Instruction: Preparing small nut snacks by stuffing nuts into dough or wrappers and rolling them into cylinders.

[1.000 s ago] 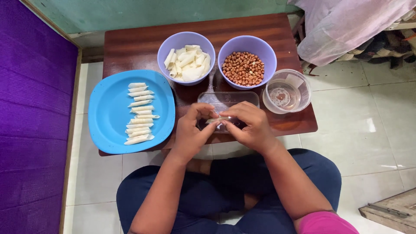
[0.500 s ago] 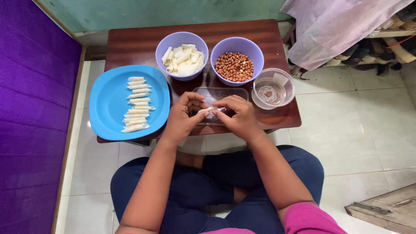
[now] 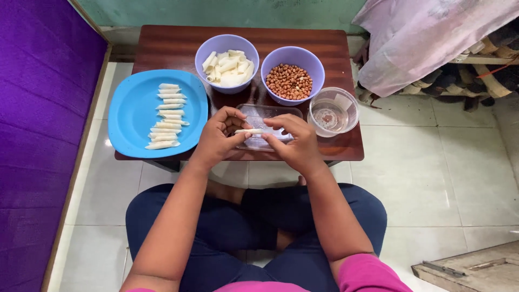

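I see my left hand [image 3: 219, 135] and right hand [image 3: 294, 141] both pinching a thin white rolled pastry stick [image 3: 250, 131] between fingertips, just above a clear plastic tray [image 3: 265, 114] on the dark wooden table [image 3: 173, 46], beside the blue plate [image 3: 127, 116] of finished rolls.

glossy wooden table [image 3: 173, 46], plastic blue plate [image 3: 130, 116]

Brown table [image 3: 178, 43]: blue plate [image 3: 130, 116], two bowls [image 3: 216, 46], clear containers [image 3: 346, 100].
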